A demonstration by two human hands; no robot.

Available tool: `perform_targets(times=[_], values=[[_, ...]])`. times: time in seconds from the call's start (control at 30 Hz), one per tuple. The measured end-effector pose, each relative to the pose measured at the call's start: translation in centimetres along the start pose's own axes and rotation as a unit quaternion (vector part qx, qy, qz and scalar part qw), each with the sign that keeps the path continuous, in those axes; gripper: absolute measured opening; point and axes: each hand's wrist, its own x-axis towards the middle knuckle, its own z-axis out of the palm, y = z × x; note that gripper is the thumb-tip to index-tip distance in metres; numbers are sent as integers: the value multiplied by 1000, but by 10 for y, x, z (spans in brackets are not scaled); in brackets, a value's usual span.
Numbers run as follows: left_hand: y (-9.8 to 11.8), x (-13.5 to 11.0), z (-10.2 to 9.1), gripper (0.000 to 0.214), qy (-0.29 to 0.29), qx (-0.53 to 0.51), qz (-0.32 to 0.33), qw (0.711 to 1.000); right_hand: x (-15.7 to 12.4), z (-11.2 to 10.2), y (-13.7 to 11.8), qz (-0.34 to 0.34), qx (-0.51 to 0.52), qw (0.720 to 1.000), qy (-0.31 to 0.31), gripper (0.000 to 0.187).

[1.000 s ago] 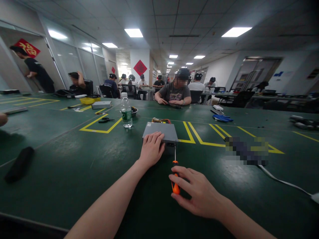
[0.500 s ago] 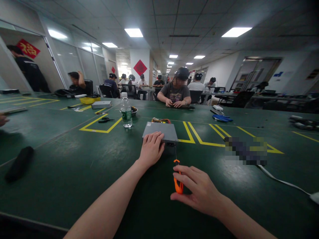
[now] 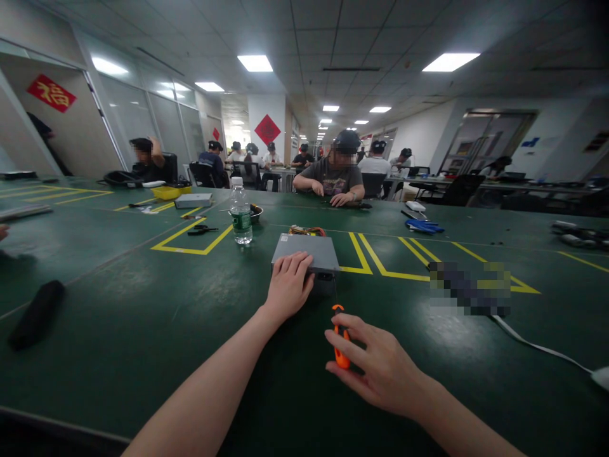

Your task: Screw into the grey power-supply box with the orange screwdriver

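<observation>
A grey metal computer power supply [image 3: 309, 249] lies on the green table in front of me, with a bundle of coloured wires [image 3: 308, 231] at its far side and a dark socket on its near face. My left hand [image 3: 291, 282] is closed over its near left part, fingers on top. An orange and black screwdriver [image 3: 341, 355] is held in the fingers and thumb of my right hand [image 3: 380, 358]. Its thin shaft points away from me towards the near right corner of the power supply. Whether the tip touches a screw is too small to tell.
A water bottle [image 3: 242, 216] stands left of the power supply, before a bowl [image 3: 257, 212]. Black pliers [image 3: 202, 230] lie farther left, a black pouch-like item [image 3: 37, 314] nearer. Blue gloves [image 3: 423, 226] and a blurred-out power strip [image 3: 469, 289] are right. A co-worker [image 3: 335, 171] sits opposite.
The fingers of my right hand have shifted round the screwdriver handle, which stays nearly in place. My left hand and the power supply have not moved. The co-worker opposite has raised one hand.
</observation>
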Motion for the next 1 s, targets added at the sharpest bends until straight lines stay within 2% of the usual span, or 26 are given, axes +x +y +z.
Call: perform_targets(times=[0.13, 0.23, 0.37, 0.57, 0.7, 0.83, 1.0], values=[[0, 0, 0, 33, 3, -5, 2, 1000, 0, 2, 3, 8, 17, 998, 62, 26], [-1, 0, 0, 33, 2, -5, 2, 1000, -1, -1, 2, 30, 43, 998, 37, 31], [-1, 0, 1, 33, 1, -4, 1, 1000, 1, -3, 0, 3, 25, 1000, -11, 33], [-1, 0, 1, 33, 5, -7, 3, 1000, 3, 2, 3, -15, 22, 998, 55, 30], [-1, 0, 1, 34, 2, -5, 4, 1000, 1, -1, 2, 12, 38, 999, 31, 32], [-1, 0, 2, 34, 4, -2, 3, 1000, 1, -4, 0, -3, 15, 1000, -11, 33], [-2, 0, 2, 34, 3, -6, 4, 1000, 1, 1, 2, -11, 20, 999, 42, 31]])
